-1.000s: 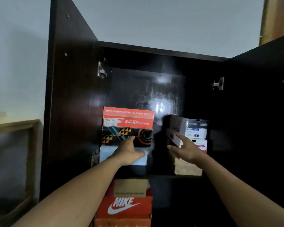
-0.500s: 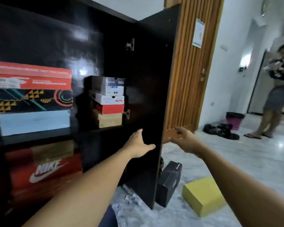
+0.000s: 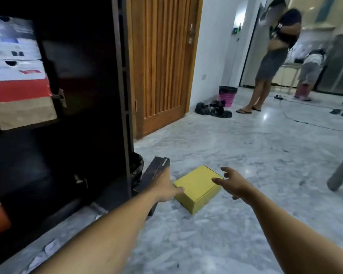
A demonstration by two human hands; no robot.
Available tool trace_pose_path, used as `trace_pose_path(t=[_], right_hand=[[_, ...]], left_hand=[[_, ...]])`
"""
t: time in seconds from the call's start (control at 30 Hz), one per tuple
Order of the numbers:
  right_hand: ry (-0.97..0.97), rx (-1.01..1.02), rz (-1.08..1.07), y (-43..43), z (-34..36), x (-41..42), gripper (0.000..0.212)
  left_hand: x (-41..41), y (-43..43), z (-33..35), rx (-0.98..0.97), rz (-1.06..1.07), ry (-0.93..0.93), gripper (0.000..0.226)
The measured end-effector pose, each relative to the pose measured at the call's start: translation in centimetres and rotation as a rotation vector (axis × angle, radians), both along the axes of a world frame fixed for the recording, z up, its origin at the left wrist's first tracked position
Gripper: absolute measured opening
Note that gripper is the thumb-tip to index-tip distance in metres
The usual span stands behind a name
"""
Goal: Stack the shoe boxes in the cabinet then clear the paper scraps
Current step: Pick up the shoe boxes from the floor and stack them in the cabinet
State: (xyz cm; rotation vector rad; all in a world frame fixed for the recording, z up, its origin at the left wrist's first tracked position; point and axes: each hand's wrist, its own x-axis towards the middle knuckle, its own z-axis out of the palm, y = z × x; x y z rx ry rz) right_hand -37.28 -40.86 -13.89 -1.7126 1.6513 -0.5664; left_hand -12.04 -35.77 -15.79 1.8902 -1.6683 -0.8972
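both hands are open, holding nothing. the left hand [image 3: 164, 186] is at the 9 o'clock corner of the yellow box [image 3: 198, 189] and the right hand [image 3: 233, 181] is spread by its 3 o'clock edge, likely flanking it to lift it off the floor. a black box [image 3: 156, 169] stands at 10 o'clock by the cabinet [image 3: 119, 95]. 0.5 s ago both hands were higher, at the cabinet door.

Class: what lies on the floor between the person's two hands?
In the head view, the yellow box lies between the left hand and right hand.
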Motion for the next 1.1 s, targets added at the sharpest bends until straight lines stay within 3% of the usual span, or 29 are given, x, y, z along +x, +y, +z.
trace_pose_path(t=[0.3, 0.53, 0.8, 1.03, 1.1], right_hand=[[0.027, 0.134, -0.022, -10.4, -15.8, -4.1, 0.073], [0.101, 0.127, 0.130, -15.8, -24.3, -3.3, 0.066], [0.144, 0.011, 0.213, -19.6, -28.8, -1.9, 0.066], [0.145, -0.046, 0.214, -20.0, -30.0, -1.7, 0.067], [0.136, -0.069, 0.186, -19.9, -30.2, -1.7, 0.066]], left_hand=[[-3.7, -15.1, -11.4, 0.146, -0.026, -0.189, 0.108], [-5.2, -23.0, -21.3, 0.111, 0.078, -0.271, 0.101], [-4.5, -25.6, -28.5, 0.172, 0.350, -0.013, 0.130], [-3.1, -27.2, -29.9, 0.180, 0.386, 0.163, 0.131], [-2.9, -27.2, -30.1, 0.167, 0.397, 0.192, 0.118]])
